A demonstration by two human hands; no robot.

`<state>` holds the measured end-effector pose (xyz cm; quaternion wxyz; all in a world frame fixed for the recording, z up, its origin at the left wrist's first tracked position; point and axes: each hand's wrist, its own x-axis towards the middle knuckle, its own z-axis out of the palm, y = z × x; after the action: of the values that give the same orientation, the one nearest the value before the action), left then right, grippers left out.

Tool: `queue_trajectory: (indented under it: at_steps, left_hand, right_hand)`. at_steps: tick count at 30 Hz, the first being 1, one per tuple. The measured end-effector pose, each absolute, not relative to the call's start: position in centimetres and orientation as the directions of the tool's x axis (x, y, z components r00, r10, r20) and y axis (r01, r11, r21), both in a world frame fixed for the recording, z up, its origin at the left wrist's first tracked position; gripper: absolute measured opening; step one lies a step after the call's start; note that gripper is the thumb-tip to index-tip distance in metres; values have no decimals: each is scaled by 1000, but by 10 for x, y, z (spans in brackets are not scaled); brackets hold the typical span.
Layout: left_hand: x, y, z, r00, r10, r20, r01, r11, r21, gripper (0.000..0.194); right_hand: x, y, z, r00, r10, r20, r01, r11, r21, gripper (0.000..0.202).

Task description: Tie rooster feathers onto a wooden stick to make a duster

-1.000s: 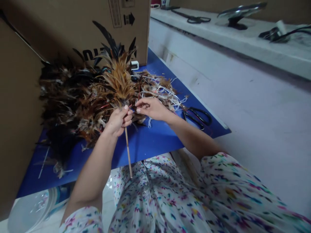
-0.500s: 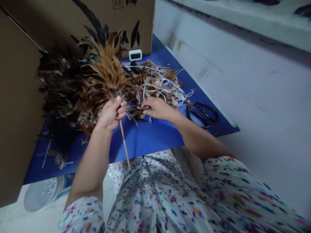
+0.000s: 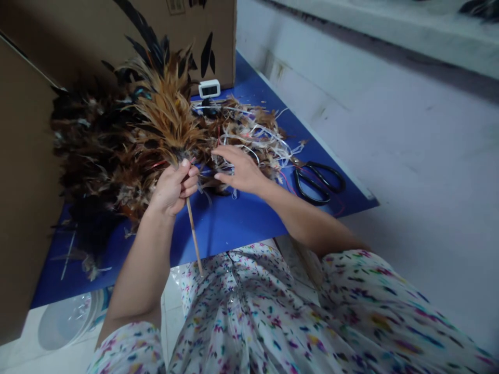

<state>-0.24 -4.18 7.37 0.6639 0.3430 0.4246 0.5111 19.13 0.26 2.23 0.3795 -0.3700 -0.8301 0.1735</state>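
Note:
My left hand (image 3: 176, 186) is closed around the thin wooden stick (image 3: 194, 234) of a feather duster, just below its feathers. Golden-brown feathers (image 3: 167, 117) fan out above that fist, with long black ones at the tip. The stick's bare lower end points down toward my lap. My right hand (image 3: 241, 169) is open, thumb and fingers apart, a little to the right of the duster's base. It hovers at the near edge of a heap of loose brown feathers and white ties (image 3: 253, 132). Nothing shows in its fingers.
Black-handled scissors (image 3: 317, 182) lie at the right of the blue table (image 3: 234, 223). A big pile of dark feathers (image 3: 97, 156) covers the left side. Behind stand a small white digital device (image 3: 209, 89) and a cardboard box (image 3: 218, 31). A wall (image 3: 390, 140) borders the right.
My right hand's fingers have spread wider and lifted slightly from the feather heap. My left hand keeps its hold on the duster. The whole view has shifted a little.

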Motion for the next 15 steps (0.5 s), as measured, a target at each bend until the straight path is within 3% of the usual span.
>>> queue_trajectory:
  at_steps: [1,3,6,8,15]
  left_hand:
    - [-2,-43,73,127,969,-213,-375,245,894,20]
    - [-1,-44,73,148,967,-205,-355,246,902,21]
    - [-2,-45,73,175,966,-190,-340,240,909,19]
    - [-3,-43,72,178,967,-183,-339,235,911,18]
    - [-4,-41,71,138,973,-184,-317,220,922,20]
  right_hand:
    - [186,-1,23,-458,740,493,427,669,-608,56]
    - [175,-6,23,-540,734,411,314,629,-711,62]
    - [169,-7,22,-593,745,304,196,500,-843,38]
    - [174,-3,24,-554,773,310,127,446,-886,29]
    - [196,3,37,-436,847,305,-72,305,-949,37]
